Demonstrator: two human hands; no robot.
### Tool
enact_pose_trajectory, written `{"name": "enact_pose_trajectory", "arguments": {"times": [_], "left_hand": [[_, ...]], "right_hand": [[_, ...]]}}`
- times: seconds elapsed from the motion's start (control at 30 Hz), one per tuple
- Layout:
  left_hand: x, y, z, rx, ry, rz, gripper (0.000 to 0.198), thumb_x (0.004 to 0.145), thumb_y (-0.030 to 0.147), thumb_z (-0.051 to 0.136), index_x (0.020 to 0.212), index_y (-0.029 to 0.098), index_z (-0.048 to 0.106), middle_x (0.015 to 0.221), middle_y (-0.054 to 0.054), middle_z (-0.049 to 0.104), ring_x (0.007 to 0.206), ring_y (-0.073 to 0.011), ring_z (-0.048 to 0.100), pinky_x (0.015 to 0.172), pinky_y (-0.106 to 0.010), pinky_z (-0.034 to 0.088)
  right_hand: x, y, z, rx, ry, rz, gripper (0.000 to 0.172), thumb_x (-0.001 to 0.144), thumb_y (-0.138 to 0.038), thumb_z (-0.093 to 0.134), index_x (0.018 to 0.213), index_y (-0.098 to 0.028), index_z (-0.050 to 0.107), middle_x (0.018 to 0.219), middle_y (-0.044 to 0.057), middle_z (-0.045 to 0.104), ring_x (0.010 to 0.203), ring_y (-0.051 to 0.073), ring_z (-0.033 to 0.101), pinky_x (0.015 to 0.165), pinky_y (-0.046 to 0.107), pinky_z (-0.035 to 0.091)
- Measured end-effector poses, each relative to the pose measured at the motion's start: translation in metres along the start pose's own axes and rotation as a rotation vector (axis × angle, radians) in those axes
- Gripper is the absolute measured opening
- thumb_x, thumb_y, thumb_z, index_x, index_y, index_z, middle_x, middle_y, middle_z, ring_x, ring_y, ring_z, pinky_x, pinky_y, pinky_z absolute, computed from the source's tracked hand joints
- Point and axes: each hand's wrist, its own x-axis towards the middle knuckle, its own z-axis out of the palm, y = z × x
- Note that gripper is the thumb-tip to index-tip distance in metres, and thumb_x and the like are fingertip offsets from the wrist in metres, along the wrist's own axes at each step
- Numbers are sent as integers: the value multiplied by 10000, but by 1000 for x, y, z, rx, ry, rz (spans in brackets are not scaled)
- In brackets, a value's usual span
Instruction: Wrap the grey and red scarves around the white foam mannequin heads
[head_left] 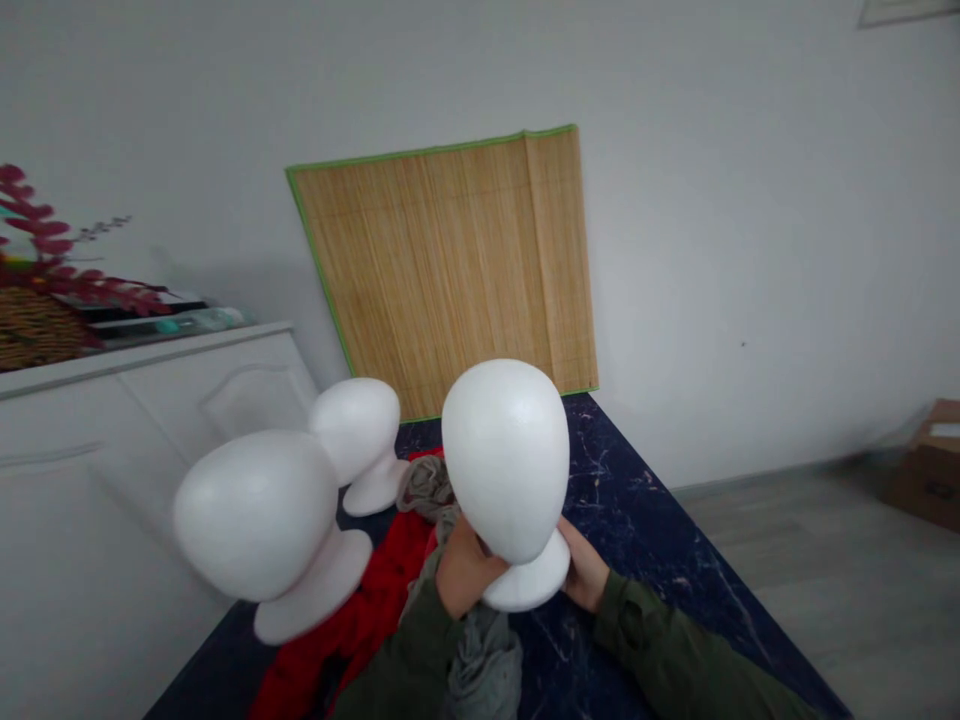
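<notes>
The left hand (466, 572) and right hand (586, 568) grip a white mannequin head (506, 450) low, around its neck and base, upright over the dark-blue marbled table (637, 490). Grey cloth (486, 660) and red cloth (360, 612) lie leftward, then a nearer mannequin head (259, 510) and a farther one (356, 425). Behind, a bamboo mat (442, 270) is against the wall (750, 200).

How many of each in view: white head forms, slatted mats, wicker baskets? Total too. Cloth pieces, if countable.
White head forms: 3
Slatted mat: 1
Wicker basket: 1
Total: 5
Red cloth and gray cloth left out: bunched, piece count can't be told.
</notes>
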Motion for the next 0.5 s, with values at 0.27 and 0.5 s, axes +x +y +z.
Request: {"name": "enact_pose_trajectory", "arguments": {"times": [0.27,0.5], "left_hand": [[-3,-61,10,31,74,65,535,811,426,394,1240,106,382,1210,-162,511,1138,-254,466,960,-418,365],[4,-87,-17,194,76,-236,462,776,440,445,1099,115,499,1067,-153,593,980,-256,570,841,-395,448]], "right_hand": [[8,-33,-28,26,258,-144,463,750,-554,515,1076,-227,547,936,35,661,825,180,610,739,321,476],[5,-42,-29,65,251,-140,393,762,-457,529,1043,-184,555,857,60,679,798,203,623,738,332,479]]}}
